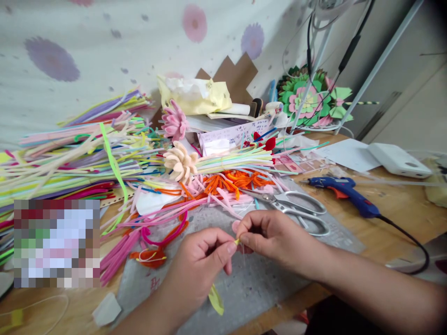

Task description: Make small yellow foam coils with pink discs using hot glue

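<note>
Over the grey cutting mat, my left hand and my right hand meet fingertip to fingertip. Both pinch a small yellow piece, mostly covered by the fingers, so its kind is unclear. A thin pale thread seems to hang below my right fingertips. Under my left hand a yellow-green strip sticks out; whether it joins the pinched piece is hidden. Just behind my right hand lie metal scissors. An orange fuzzy piece with a white cord rests left of my left hand.
Bundles of coloured pipe cleaners cover the left side. Cream and pink fuzzy flowers stand at the back. To the right are a blue glue gun with a trailing black cable and a white box.
</note>
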Motion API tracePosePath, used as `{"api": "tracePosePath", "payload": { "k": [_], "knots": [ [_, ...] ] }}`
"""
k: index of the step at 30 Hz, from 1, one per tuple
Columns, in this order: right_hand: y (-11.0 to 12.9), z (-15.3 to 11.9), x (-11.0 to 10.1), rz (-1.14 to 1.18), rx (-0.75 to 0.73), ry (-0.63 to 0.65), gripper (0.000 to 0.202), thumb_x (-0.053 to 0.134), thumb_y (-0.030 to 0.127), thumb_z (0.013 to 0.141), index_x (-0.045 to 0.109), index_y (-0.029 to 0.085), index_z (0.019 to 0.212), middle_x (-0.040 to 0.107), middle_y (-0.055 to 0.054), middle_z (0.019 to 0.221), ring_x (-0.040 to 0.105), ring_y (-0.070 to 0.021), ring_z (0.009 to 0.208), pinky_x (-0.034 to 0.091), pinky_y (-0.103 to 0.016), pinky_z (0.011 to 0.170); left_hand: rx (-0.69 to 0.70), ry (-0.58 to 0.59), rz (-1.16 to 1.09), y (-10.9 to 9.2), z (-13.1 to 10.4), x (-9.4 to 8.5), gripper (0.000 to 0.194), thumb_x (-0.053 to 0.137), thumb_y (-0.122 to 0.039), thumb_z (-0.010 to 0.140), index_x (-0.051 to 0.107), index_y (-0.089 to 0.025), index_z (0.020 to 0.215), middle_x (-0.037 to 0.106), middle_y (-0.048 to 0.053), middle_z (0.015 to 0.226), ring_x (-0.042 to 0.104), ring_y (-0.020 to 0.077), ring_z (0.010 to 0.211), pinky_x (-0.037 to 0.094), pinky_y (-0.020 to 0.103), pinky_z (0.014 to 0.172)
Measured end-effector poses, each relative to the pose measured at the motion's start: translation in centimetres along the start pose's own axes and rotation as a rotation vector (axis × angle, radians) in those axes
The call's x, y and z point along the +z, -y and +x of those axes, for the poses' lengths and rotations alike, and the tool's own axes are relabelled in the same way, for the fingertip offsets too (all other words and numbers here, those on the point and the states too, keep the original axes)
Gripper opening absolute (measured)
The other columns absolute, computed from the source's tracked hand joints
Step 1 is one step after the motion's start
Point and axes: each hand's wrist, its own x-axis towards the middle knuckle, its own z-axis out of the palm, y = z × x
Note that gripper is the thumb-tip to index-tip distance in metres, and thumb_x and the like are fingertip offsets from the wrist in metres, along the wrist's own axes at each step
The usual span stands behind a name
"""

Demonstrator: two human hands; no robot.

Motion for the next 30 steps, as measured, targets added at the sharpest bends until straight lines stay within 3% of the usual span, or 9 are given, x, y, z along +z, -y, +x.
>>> {"api": "tracePosePath", "payload": {
  "k": [7,14,24,30],
  "knots": [
    [-0.1,0.3,0.2,0.061,0.017,-0.008,0.009,0.061,0.018,0.073,0.057,0.017,0.066,0.052,0.005,0.059,0.042,-0.0077,0.054,0.033,-0.02,0.052,0.0,0.003,-0.026,-0.2,-0.3,0.0,0.024,0.055,-0.027,0.082,0.06,-0.021,0.06,0.055,-0.004,0.051,0.047,0.0125,0.052,0.038,0.024,0.053],
    [-0.1,0.1,0.3,0.177,0.052,0.031,0.027,0.075,0.035,0.069,0.055,0.017,0.066,0.048,0.007,0.057,0.039,-0.0068,0.052,0.029,-0.021,0.05,-0.005,0.04,-0.071,-0.3,-0.2,0.0,0.02,0.054,-0.027,0.081,0.062,-0.02,0.063,0.055,-0.005,0.05,0.047,0.012,0.051,0.037,0.023,0.052],
    [0.0,-0.1,-0.6,0.494,0.081,0.062,0.034,0.069,0.049,0.076,0.068,0.014,0.076,0.062,-0.001,0.07,0.058,-0.0111,0.063,0.045,-0.027,0.067,-0.012,-0.01,-0.118,-0.2,0.1,-0.1,0.024,0.055,-0.03,0.08,0.059,-0.021,0.059,0.055,-0.004,0.05,0.045,0.013,0.051,0.034,0.025,0.052],
    [-0.1,-0.1,-0.5,0.36,0.054,0.046,0.026,0.074,0.04,0.072,0.074,0.016,0.083,0.064,0.002,0.069,0.053,-0.0079,0.06,0.043,-0.022,0.061,-0.023,-0.003,-0.118,0.2,-0.1,-0.2,0.024,0.054,-0.031,0.083,0.062,-0.02,0.062,0.054,-0.004,0.052,0.044,0.0127,0.053,0.033,0.025,0.053]
  ]
}}
